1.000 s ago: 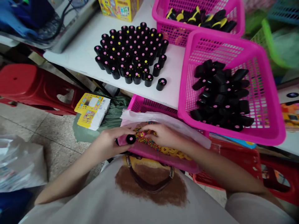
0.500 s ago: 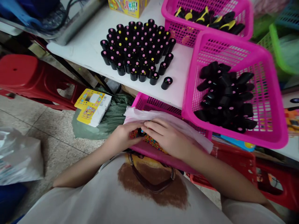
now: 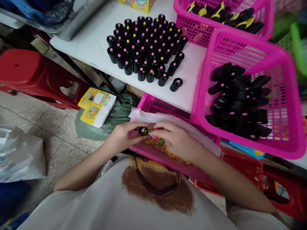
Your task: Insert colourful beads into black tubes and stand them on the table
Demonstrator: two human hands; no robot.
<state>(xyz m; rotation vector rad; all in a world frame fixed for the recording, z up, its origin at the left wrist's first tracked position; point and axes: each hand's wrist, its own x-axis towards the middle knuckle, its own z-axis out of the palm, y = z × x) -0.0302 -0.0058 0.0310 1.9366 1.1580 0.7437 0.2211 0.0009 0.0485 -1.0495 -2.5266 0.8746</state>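
My left hand grips a small black tube with a pink spot on its top, held over a pink basket on my lap. That basket is lined with clear plastic and holds many small coloured beads. My right hand rests on the beads beside the tube, fingertips curled together close to it. On the white table above stand several upright black tubes in a tight cluster, with one tube apart from the rest.
A large pink basket at the right holds loose black tubes. Another pink basket at the back holds black and yellow parts. A red stool, a yellow box on a green bag and a plastic bag are on the floor at left.
My left hand dipped the tube down into the beads with my right hand covering it, then lifted it back so its top shows. The camera view shifted slightly left.
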